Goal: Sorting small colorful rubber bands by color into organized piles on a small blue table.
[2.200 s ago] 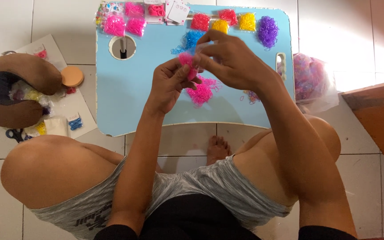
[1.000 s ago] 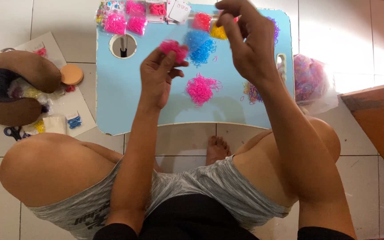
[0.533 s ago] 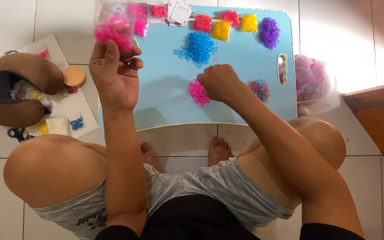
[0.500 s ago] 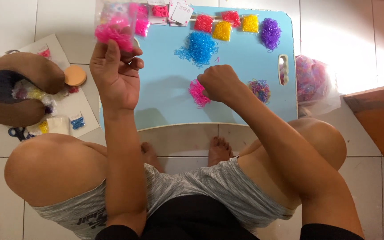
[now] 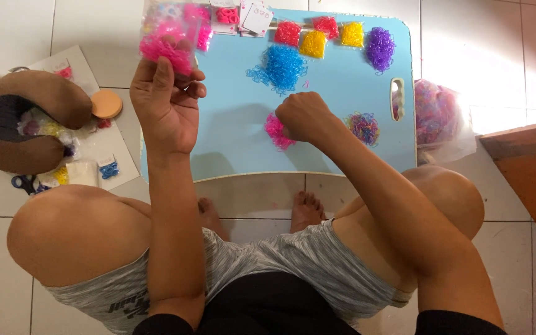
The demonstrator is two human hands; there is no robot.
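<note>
My left hand (image 5: pixel 167 105) is raised over the left edge of a light blue lap table (image 5: pixel 237 142) and pinches a small clear bag of pink rubber bands (image 5: pixel 167 43). Lower down, my right hand (image 5: pixel 304 116) is closed on a loose pile of pink rubber bands (image 5: pixel 275 131) lying on the table's middle. A blue pile of bands (image 5: pixel 280 67) lies just behind that hand. A mixed-colour pile (image 5: pixel 365 127) sits to its right.
Red, yellow and purple band piles (image 5: pixel 342 38) line the table's far edge. A large clear bag of mixed bands (image 5: pixel 438 118) lies on the tiles at right. A brown neck pillow (image 5: pixel 17 127), scissors (image 5: pixel 23 183) and small packets lie on the left. A wooden panel (image 5: pixel 531 174) stands at far right.
My left hand carried the pink bag up and left, away from the table's middle. My right hand dropped from the far edge onto the loose pink pile, leaving the blue bands spread out.
</note>
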